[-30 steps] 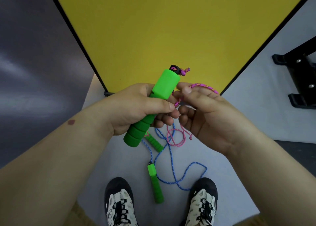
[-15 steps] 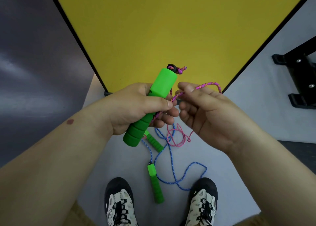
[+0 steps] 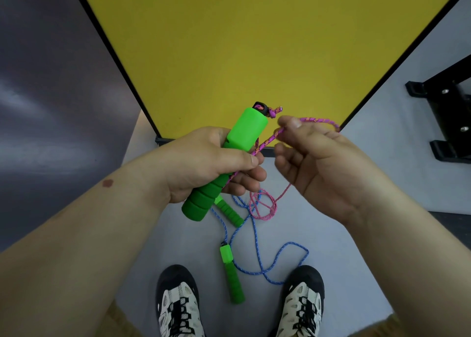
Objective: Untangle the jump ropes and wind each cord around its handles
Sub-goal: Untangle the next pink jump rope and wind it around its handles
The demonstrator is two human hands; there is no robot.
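Left hand (image 3: 204, 163) wrapped around green handle (image 3: 244, 133), tilted, pink cord (image 3: 267, 140) pinned under thumb. Right hand (image 3: 318, 158) pinches the same cord near its fingertips, other fingers loose. Blue rope (image 3: 257, 247) and its two handles (image 3: 233, 275) on the floor (image 3: 344, 260) between shoes (image 3: 178, 303).
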